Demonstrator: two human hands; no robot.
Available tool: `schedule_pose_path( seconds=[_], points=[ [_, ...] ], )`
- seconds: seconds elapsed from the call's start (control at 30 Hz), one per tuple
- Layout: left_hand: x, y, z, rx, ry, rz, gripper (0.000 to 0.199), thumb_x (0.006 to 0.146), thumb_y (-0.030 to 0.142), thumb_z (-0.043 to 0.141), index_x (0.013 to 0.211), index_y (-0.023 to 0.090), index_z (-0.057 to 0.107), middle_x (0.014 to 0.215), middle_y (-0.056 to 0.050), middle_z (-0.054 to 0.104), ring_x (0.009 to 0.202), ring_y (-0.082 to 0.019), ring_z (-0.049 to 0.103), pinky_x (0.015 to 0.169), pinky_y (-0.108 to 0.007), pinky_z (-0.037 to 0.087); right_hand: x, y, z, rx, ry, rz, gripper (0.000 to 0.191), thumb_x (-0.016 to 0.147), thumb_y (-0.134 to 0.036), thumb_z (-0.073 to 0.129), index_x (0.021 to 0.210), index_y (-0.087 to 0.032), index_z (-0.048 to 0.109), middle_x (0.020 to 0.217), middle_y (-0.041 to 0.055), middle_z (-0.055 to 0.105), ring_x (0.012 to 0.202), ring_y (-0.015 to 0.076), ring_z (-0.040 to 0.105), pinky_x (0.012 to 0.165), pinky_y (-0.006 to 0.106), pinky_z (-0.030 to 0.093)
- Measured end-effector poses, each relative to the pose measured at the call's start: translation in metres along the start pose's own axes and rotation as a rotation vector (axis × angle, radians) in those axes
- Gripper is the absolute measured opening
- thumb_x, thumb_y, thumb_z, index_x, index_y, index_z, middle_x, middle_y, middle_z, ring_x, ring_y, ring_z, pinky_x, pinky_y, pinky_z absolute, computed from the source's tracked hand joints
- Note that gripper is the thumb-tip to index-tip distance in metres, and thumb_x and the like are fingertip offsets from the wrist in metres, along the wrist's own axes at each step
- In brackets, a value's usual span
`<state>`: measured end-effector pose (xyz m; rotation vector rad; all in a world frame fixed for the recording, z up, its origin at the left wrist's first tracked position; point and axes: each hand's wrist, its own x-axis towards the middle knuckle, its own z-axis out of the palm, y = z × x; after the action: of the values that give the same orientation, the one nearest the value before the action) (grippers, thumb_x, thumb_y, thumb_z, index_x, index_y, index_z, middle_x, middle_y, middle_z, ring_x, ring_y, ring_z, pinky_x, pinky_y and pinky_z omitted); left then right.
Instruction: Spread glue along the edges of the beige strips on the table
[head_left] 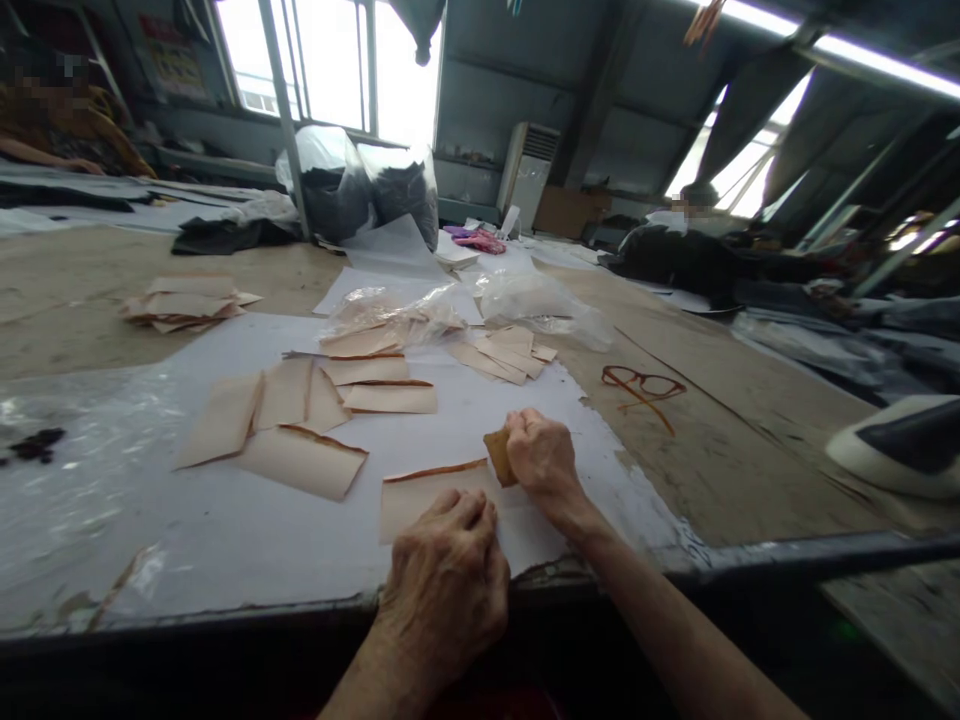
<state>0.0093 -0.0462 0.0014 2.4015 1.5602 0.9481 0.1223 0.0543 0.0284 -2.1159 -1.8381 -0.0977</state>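
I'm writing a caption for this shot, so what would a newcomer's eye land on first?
First the two hands at the near table edge: the left hand presses flat on a tan sheet, while the right hand grips a small brown pad against it. Behind them more tan sheets lie spread over white paper, and a pair of glasses rests to the right.

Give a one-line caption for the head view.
Left hand presses a tan piece; right hand grips a brown block.
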Motion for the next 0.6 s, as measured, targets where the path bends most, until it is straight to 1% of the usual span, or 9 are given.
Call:
schedule_pose_path(
  seconds=[0.1,0.17,0.23,0.33,0.43,0.53,0.6],
  points=[
    [0.001,0.0,-0.001,-0.016,-0.031,-0.007,0.017,0.071,0.012,0.042,0.081,0.017,0.056,0.091,-0.004,0.058,0.09,-0.019,0.049,0.083,-0.033,0.046,-0.012,-0.011,0.008,-0.078,0.03,-0.079,0.029,0.085,-0.025,0.03,0.081,-0.013,0.057,0.067,0.0096,0.063,0.063,0.0207,0.061,0.055,0.027,0.041],
    [0.001,0.0,-0.001,-0.023,-0.028,0.0,0.018,0.071,0.012,0.043,0.081,0.016,0.056,0.089,-0.004,0.058,0.089,-0.019,0.049,0.083,-0.033,0.046,-0.008,-0.018,0.015,-0.13,0.034,-0.113,0.024,0.082,-0.022,0.033,0.079,-0.013,0.056,0.066,0.01,0.063,0.062,0.0222,0.062,0.055,0.028,0.042],
    [0.002,-0.001,0.001,-0.021,0.006,0.018,0.02,0.071,0.012,0.042,0.083,0.015,0.057,0.089,-0.005,0.059,0.089,-0.02,0.05,0.083,-0.033,0.046,0.0,-0.022,0.02,-0.147,0.02,-0.114,0.02,0.08,-0.019,0.037,0.078,-0.013,0.055,0.065,0.0102,0.063,0.064,0.0232,0.062,0.056,0.029,0.043],
    [0.002,-0.001,0.004,0.001,0.052,0.04,0.025,0.07,0.012,0.042,0.091,0.014,0.057,0.091,-0.007,0.059,0.088,-0.02,0.052,0.082,-0.034,0.047,0.01,-0.026,0.025,-0.138,0.015,-0.074,0.018,0.078,-0.017,0.038,0.078,-0.012,0.055,0.065,0.0108,0.063,0.065,0.0231,0.062,0.058,0.03,0.044],
    [0.002,-0.001,0.004,0.019,0.051,0.048,0.029,0.069,0.012,0.043,0.095,0.013,0.056,0.092,-0.007,0.059,0.087,-0.02,0.053,0.082,-0.035,0.048,0.016,-0.032,0.031,-0.093,0.035,-0.012,0.018,0.078,-0.017,0.039,0.079,-0.011,0.055,0.067,0.0117,0.064,0.066,0.0226,0.062,0.059,0.03,0.044],
    [0.0,-0.002,0.001,-0.012,0.005,0.026,0.021,0.069,0.011,0.042,0.084,0.016,0.057,0.091,-0.005,0.06,0.087,-0.019,0.053,0.085,-0.036,0.046,0.024,-0.038,0.035,-0.029,0.058,0.05,0.021,0.079,-0.016,0.037,0.083,-0.01,0.056,0.072,0.013,0.064,0.068,0.022,0.062,0.06,0.029,0.044],
    [0.0,-0.001,-0.001,-0.042,-0.025,0.005,0.017,0.069,0.011,0.042,0.076,0.017,0.056,0.091,-0.003,0.059,0.087,-0.018,0.052,0.088,-0.036,0.044,0.031,-0.039,0.033,0.008,0.042,0.092,0.025,0.081,-0.018,0.033,0.086,-0.01,0.056,0.077,0.0137,0.064,0.07,0.0212,0.062,0.061,0.028,0.044]
  ],
)
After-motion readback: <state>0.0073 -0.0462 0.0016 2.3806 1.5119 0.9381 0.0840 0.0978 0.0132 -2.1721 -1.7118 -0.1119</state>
